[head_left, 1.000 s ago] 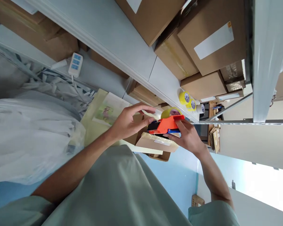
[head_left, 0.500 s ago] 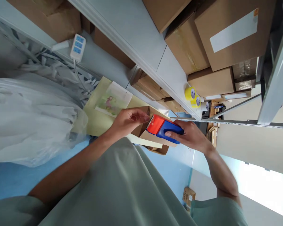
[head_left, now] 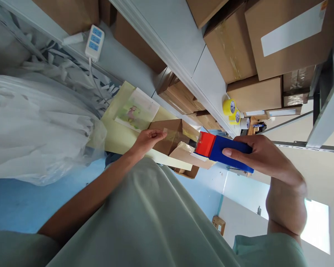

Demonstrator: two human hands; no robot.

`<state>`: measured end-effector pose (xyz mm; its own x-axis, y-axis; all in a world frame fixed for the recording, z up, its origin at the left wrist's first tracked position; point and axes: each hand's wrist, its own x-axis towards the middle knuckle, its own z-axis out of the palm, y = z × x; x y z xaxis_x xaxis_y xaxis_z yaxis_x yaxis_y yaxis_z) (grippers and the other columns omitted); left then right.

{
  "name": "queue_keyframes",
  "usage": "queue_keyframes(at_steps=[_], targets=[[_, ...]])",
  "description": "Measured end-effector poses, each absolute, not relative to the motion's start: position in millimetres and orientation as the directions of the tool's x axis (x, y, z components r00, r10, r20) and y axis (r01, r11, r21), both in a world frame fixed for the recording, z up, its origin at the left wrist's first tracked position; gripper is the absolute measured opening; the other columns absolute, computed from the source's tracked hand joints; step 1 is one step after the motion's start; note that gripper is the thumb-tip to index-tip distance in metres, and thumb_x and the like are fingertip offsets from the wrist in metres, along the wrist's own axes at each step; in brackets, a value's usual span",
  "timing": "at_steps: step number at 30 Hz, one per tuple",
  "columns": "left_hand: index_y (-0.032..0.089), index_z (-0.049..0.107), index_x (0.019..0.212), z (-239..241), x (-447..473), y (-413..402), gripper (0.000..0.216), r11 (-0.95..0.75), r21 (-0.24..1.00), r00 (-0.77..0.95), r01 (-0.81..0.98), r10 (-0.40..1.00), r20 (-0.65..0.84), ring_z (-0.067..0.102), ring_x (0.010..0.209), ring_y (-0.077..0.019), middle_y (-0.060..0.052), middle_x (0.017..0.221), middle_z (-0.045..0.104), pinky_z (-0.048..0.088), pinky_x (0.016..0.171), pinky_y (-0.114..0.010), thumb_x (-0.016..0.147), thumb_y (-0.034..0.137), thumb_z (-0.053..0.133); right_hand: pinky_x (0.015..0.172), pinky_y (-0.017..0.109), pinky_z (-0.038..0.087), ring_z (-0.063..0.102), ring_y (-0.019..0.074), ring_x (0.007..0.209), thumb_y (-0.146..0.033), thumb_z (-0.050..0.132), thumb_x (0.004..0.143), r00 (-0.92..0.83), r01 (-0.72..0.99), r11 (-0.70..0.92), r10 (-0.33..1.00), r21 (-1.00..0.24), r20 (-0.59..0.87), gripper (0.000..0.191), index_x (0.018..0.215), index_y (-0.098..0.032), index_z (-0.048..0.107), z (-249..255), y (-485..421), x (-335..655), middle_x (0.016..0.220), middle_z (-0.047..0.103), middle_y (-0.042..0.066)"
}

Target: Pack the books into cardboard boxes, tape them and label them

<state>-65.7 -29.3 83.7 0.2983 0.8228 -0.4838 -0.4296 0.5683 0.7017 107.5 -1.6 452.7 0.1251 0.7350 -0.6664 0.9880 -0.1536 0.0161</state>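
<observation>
My right hand (head_left: 263,157) is closed around the blue body of a tape dispenser (head_left: 228,150), whose red head and toothed edge point left over a small brown cardboard box (head_left: 171,137). Clear packing tape (head_left: 180,135) runs across the box between the dispenser and my left hand. With thumb and fingers pinched together, my left hand (head_left: 150,140) grips the tape's end at the near left side of the box. The box lies on a pale yellow surface (head_left: 115,142), beside a printed sheet with a picture (head_left: 137,111).
White crumpled plastic (head_left: 44,137) fills the left. A power strip (head_left: 94,43) lies on the lower shelf, near brown boxes (head_left: 139,46). Yellow tape rolls (head_left: 228,107) stand on the upper shelf edge below larger cartons (head_left: 292,40). A metal rack post (head_left: 327,111) rises at right.
My right hand has moved right with the tape dispenser, away from my left hand, drawing tape out over the box. My left hand has shifted slightly, and more of the box shows.
</observation>
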Motion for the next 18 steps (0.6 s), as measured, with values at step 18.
queue_keyframes(at_steps=[18], targets=[[0.020,0.076,0.119,60.0,-32.6,-41.5,0.042,0.303,0.951,0.009,0.052,0.953,-0.304,0.064,0.072,-0.0184,-0.010,0.117,0.077,0.058,0.083,-0.038,0.089,0.048,0.082,0.048,0.028,0.034,0.061,0.0147,0.055,-0.093,0.069,0.088,0.073,0.994,-0.105,0.772,-0.013,-0.631,0.073,0.077,-0.021,0.073,429.0,-0.2,89.7,0.064,0.068,0.003]])
